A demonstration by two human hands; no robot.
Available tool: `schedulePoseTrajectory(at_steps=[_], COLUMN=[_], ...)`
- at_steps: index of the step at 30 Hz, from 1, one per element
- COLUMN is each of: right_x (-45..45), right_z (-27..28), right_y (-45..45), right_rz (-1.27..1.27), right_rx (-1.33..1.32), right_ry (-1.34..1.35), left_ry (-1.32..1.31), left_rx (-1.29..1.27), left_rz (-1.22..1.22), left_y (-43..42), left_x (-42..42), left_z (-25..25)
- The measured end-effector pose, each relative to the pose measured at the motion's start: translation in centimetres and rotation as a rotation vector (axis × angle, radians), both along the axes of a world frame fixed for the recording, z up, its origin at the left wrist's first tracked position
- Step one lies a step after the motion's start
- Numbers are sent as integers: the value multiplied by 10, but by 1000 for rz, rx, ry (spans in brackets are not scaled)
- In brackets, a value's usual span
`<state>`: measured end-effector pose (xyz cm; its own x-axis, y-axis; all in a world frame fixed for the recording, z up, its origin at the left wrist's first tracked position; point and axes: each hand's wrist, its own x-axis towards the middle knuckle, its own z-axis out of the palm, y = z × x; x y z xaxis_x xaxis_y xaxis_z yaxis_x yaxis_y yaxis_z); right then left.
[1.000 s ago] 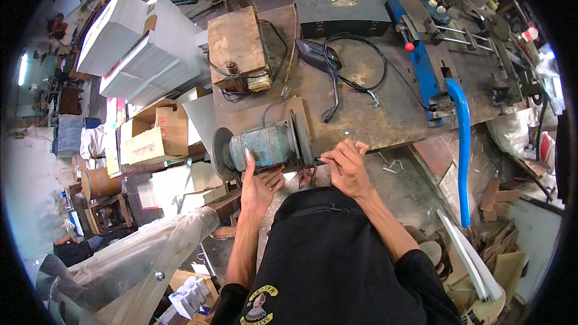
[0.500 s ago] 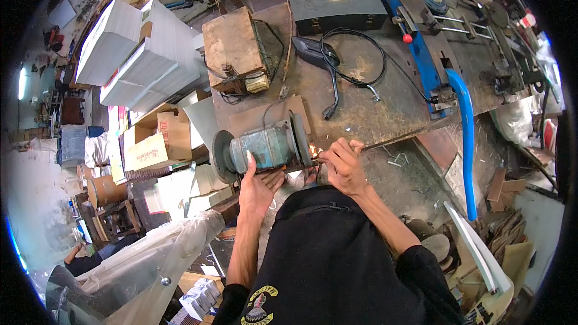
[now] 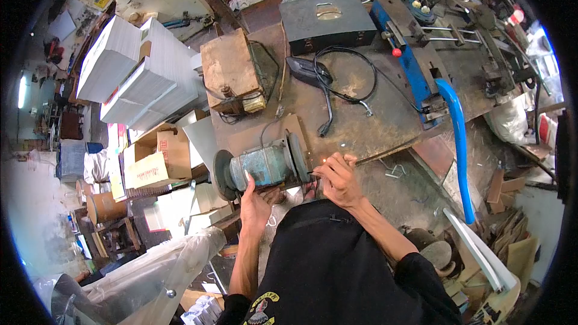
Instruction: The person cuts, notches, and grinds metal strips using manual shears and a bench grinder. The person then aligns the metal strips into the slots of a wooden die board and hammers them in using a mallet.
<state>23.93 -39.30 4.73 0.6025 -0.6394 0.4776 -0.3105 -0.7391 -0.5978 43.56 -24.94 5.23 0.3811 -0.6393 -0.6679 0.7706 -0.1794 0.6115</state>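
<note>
A worn blue-green bench grinder [image 3: 260, 165] sits at the front edge of the workbench, with a grinding wheel at each end. My left hand [image 3: 256, 203] rests against the front of its body, thumb pointing up and fingers stretched out beneath it. Beside the right wheel [image 3: 297, 155], my right hand [image 3: 340, 180] is closed in a pinch. A small dark tip pokes out from those fingers towards the wheel; the rest is hidden, and I cannot tell whether it touches. One small orange glint shows just above the fingers.
Behind the grinder lie a wooden box [image 3: 229, 63], a motorcycle mirror [image 3: 308, 71] with a black cable and a dark metal case [image 3: 328, 24]. To the right is a blue machine with a long blue handle [image 3: 460, 156]. Paper stacks [image 3: 150, 78] rise at the left.
The bright sparks at the right wheel have shrunk to a small glint. My right hand sits slightly lower beside the wheel. The camera view has tilted a little; the left hand stays at the grinder.
</note>
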Motion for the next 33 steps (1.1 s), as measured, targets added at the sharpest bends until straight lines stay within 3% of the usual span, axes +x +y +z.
schedulePoseTrajectory(at_steps=[5,8,9,11,13,16,17,19,20,25,27,33], right_x=[5,-4,-9,-18,-27,-29,-29,-34,-35,-52,-68,-154], right_z=[49,97,111,131,146,165,169,171,171,178,184,212], right_y=[-7,-10,-9,-5,10,37,45,61,68,106,118,169], right_rz=[-46,-104,-124,-107,-89,-79,-58,-98,-116,-267,-339,-726], right_rx=[22,61,105,113,347,434,491,472,480,478,430,-105], right_ry=[-131,-270,-350,-405,-589,-729,-805,-807,-829,-926,-959,-597], left_ry=[120,-342,-449,-700,-821,-1026,-1022,-1074,-1051,-1079,-1088,-974], left_rx=[32,116,13,17,-117,-331,-365,-813,-894,-1049,-1088,-1242], left_rz=[-167,-1004,-1052,-1192,-1127,-1140,-1168,-861,-770,-714,-657,-888], left_y=[22,10,17,-6,-19,-54,-58,-61,-60,-44,-34,-19], left_x=[21,5,-5,-29,-47,-69,-75,-88,-96,-123,-134,-190], left_z=[-16,22,8,49,59,119,119,118,123,116,114,134])
